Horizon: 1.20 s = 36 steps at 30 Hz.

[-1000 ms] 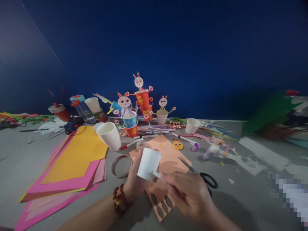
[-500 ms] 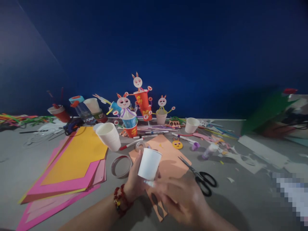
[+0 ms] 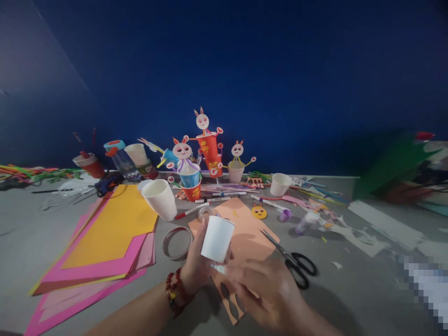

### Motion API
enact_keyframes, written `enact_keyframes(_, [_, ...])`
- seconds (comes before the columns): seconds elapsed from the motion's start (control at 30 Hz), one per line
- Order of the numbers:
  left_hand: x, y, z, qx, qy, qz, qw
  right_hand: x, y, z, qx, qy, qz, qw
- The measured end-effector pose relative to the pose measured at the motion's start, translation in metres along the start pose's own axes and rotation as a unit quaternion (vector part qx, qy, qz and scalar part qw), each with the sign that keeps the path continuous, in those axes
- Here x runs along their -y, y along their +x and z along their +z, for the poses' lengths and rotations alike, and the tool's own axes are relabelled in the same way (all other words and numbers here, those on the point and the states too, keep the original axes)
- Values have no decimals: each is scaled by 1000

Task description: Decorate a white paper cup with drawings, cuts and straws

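White paper cup (image 3: 218,239) in the left hand (image 3: 195,262), over the peach paper sheet (image 3: 250,233) — black-handled metal scissors (image 3: 288,252) right, partly across that sheet — and left, the round grey tape roll (image 3: 165,243), then yellow-and-pink paper sheets (image 3: 112,228).

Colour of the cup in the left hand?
Cup: plain white on its visible side; head view.

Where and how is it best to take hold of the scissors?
Probably by the black handles of the scissors, coming from the near right side: they form open loops turned this way, beside the right hand, while the pointed blades aim away, over the orange paper.
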<state>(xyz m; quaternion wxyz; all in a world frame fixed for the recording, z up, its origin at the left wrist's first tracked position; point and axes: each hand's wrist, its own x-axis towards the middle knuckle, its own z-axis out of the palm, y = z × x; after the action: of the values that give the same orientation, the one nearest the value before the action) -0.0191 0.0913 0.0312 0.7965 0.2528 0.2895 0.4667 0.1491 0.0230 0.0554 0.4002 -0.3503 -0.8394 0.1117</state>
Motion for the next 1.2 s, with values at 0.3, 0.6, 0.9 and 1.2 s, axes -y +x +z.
enact_keyframes(0.3, [1, -5, 1, 6, 34, 48, 998, 2, -5, 7, -5, 9, -6, 1000])
enact_keyframes(0.6, [2, -8, 4, -16, 54, 114, 992, 3, -2, 4, -18, 8, 2, 1000])
enact_keyframes(0.9, [0, -8, 6, -59, 56, 106, 991, 1, -2, 2, -20, -2, 5, 1000])
enact_keyframes(1.2, [-3, -19, 18, -85, 57, 161, 982, 1, -3, 7, -13, -5, 24, 1000])
